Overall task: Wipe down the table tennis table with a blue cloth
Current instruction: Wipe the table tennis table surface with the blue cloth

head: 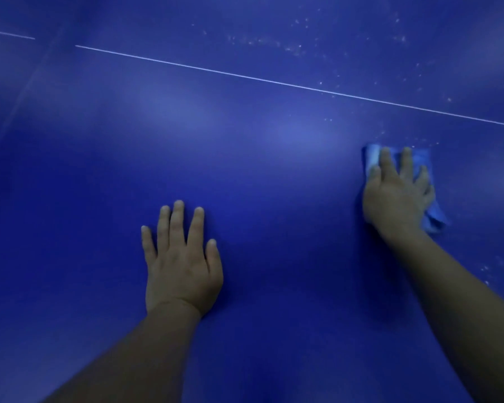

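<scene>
The big blue table (pixel 274 175) is filling the whole picture. A thin white line (pixel 274 80) is running across it, from the upper left down to the right. Little white specks (pixel 297 48) are lying on the table past the line, and a few more are sitting near the right edge.

The left hand (pixel 182 266) is lying flat on the table, low and near the middle. Its fingers are straight and spread, and it is holding nothing.

The right hand (pixel 396 193) is pressing down on the blue cloth (pixel 431 216), far to the right and well apart from the left hand. Its fingers are lying mostly straight on top of the cloth. The cloth is lying on the table under that hand, peeking out in front of the fingertips and beside the palm.
</scene>
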Demonstrator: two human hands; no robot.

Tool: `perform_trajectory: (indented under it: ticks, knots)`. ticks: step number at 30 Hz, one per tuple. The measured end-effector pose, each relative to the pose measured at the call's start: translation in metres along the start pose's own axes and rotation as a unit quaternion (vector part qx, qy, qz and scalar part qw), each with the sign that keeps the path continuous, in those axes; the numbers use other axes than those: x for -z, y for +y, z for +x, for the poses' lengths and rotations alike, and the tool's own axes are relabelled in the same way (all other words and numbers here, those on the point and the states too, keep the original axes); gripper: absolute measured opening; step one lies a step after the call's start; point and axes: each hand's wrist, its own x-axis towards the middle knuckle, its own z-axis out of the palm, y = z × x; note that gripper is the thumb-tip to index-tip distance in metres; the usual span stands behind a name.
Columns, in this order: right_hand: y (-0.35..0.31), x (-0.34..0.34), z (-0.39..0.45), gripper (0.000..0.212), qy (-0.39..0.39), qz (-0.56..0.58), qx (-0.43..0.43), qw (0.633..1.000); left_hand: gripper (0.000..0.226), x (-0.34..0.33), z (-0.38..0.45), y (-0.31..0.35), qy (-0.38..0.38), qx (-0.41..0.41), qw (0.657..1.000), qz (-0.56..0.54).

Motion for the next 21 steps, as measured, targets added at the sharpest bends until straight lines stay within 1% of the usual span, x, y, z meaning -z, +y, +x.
perform_trajectory:
  ticks: [1, 2, 3, 4, 6, 7, 8, 9, 10, 11, 12, 14, 15, 16, 17, 18, 19, 20, 21]
  knots:
    - [-0.008, 0.000, -0.006, 0.051, 0.007, 0.005, -0.015, 1.000, 0.063, -0.001, 0.001, 0.000, 0.004, -0.003, 1.000, 0.003]
    - [-0.025, -0.006, -0.019, 0.053, 0.018, -0.011, 0.005, 1.000, 0.062, -0.002, 0.001, -0.001, 0.006, -0.007, 1.000, 0.007]
    - [-0.050, -0.014, -0.034, 0.056, 0.032, -0.022, 0.063, 0.997, 0.062, -0.002, 0.002, -0.001, 0.009, -0.009, 1.000, 0.008]
    - [-0.081, -0.024, -0.049, 0.060, 0.041, -0.027, 0.139, 0.989, 0.061, -0.003, 0.002, -0.001, 0.016, -0.011, 1.000, 0.009]
    - [-0.149, -0.045, -0.076, 0.059, 0.032, -0.007, 0.296, 0.955, 0.060, -0.004, 0.003, -0.001, 0.034, -0.018, 0.999, 0.010]
    - [-0.181, -0.052, -0.085, 0.056, 0.020, 0.006, 0.355, 0.935, 0.060, -0.004, 0.004, -0.002, 0.041, -0.022, 0.999, 0.013]
    - [-0.204, -0.053, -0.083, 0.053, 0.007, 0.020, 0.397, 0.917, 0.060, -0.004, 0.004, -0.001, 0.047, -0.024, 0.998, 0.016]
    - [-0.215, -0.052, -0.068, 0.052, 0.004, 0.025, 0.416, 0.909, 0.060, -0.004, 0.004, -0.001, 0.050, -0.024, 0.998, 0.019]
    - [-0.215, -0.050, -0.043, 0.052, 0.010, 0.001, 0.407, 0.913, 0.060, -0.004, 0.005, -0.001, 0.049, -0.024, 0.998, 0.022]
    - [-0.202, -0.047, -0.014, 0.053, 0.024, -0.036, 0.375, 0.926, 0.060, -0.004, 0.005, -0.001, 0.044, -0.023, 0.998, 0.025]
    - [-0.178, -0.042, 0.017, 0.054, 0.030, -0.066, 0.312, 0.947, 0.060, -0.004, 0.005, -0.001, 0.038, -0.021, 0.999, 0.029]
    - [-0.111, -0.023, 0.075, 0.054, 0.049, -0.065, 0.137, 0.987, 0.060, -0.004, 0.005, -0.001, 0.025, -0.019, 0.999, 0.030]
    - [-0.078, -0.009, 0.095, 0.053, 0.045, -0.028, 0.041, 0.998, 0.061, -0.004, 0.004, -0.001, 0.019, -0.017, 0.999, 0.029]
    - [-0.056, 0.001, 0.104, 0.053, 0.033, 0.014, -0.044, 0.998, 0.061, -0.004, 0.005, -0.001, 0.015, -0.016, 0.999, 0.028]
    - [-0.050, 0.006, 0.102, 0.053, 0.025, 0.036, -0.098, 0.994, 0.061, -0.004, 0.005, -0.002, 0.014, -0.015, 0.999, 0.028]
    - [-0.058, 0.003, 0.091, 0.053, 0.031, 0.024, -0.100, 0.994, 0.061, -0.004, 0.004, -0.002, 0.013, -0.015, 0.999, 0.026]
    - [-0.076, -0.005, 0.075, 0.053, 0.048, 0.002, -0.049, 0.998, 0.061, -0.004, 0.004, -0.002, 0.014, -0.016, 0.999, 0.024]
    - [-0.098, -0.014, 0.056, 0.053, 0.056, -0.011, 0.037, 0.998, 0.061, -0.004, 0.005, -0.002, 0.015, -0.017, 1.000, 0.022]
    - [-0.121, -0.022, 0.035, 0.053, 0.042, -0.015, 0.144, 0.989, 0.061, -0.004, 0.005, -0.002, 0.016, -0.016, 0.999, 0.022]
